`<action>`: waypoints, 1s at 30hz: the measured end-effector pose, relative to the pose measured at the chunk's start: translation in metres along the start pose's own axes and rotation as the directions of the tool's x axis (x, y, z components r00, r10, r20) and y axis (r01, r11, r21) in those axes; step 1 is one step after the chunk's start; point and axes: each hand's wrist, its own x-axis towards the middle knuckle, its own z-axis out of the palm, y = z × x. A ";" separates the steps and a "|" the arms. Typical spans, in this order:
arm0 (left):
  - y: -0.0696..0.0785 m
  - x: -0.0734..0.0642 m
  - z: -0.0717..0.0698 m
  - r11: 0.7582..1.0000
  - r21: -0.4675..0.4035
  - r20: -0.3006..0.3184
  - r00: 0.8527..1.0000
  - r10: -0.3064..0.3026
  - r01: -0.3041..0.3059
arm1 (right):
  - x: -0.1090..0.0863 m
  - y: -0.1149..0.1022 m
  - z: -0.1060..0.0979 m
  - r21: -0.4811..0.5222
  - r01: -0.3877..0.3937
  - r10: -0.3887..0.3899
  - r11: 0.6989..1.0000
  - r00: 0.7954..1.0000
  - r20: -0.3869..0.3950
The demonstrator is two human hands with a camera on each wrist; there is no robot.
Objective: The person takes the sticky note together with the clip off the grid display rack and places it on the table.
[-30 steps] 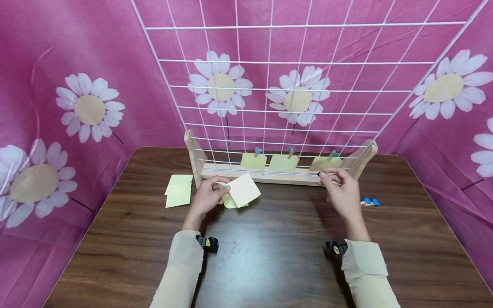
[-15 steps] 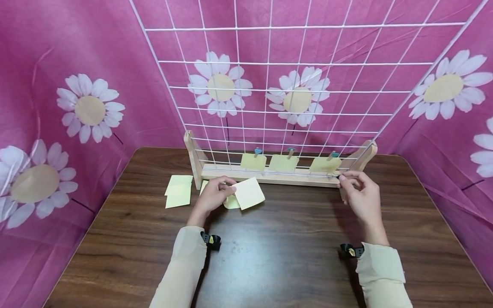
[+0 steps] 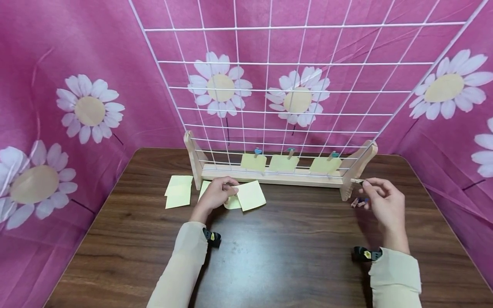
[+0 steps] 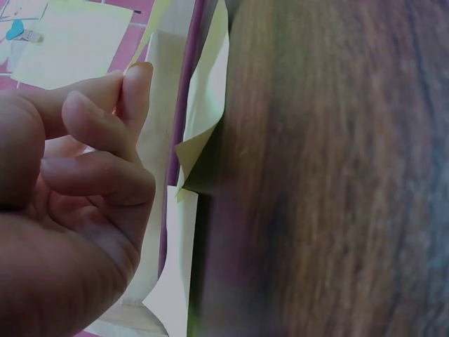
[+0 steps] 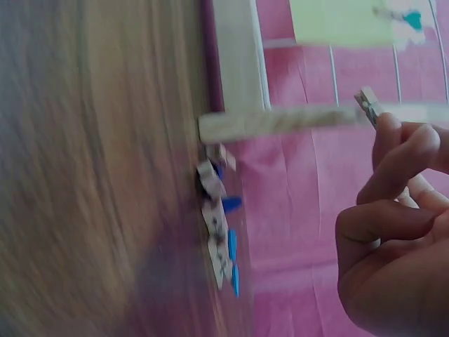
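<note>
The right hand (image 3: 387,209) has moved rightward, fingers pinching a clip (image 5: 367,105); the left hand (image 3: 215,194) pinches a note (image 3: 252,196). Hanging seems underway; next, both should meet the grid (image 3: 270,28).

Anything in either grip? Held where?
Left grip: a note, by a corner. Right grip: a clip, by one end, the other sticking out.

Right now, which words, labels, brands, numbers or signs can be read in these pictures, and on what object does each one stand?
None can be read in any view.
Sticky note in the left hand: no writing visible.
Three clipped sticky notes: no writing visible.
Clothespin in the right hand: no lettering can be made out.
Left wrist device and right wrist device: a yellow mark on each, too small to read.
</note>
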 end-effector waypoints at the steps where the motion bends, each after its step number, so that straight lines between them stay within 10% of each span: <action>1: 0.000 0.000 0.000 1.000 0.005 0.002 1.000 -0.001 0.001 | 0.002 0.003 -0.004 0.018 -0.008 0.008 1.000 1.000 -0.003; 14: 0.000 0.002 0.002 0.998 0.068 0.031 1.000 -0.003 0.001 | -0.033 -0.052 0.002 0.051 -0.202 0.201 0.978 0.979 0.016; 30: 0.001 0.006 0.005 0.989 0.150 0.017 1.000 -0.004 0.002 | -0.032 -0.038 -0.005 -0.098 -0.320 0.329 0.942 0.939 0.103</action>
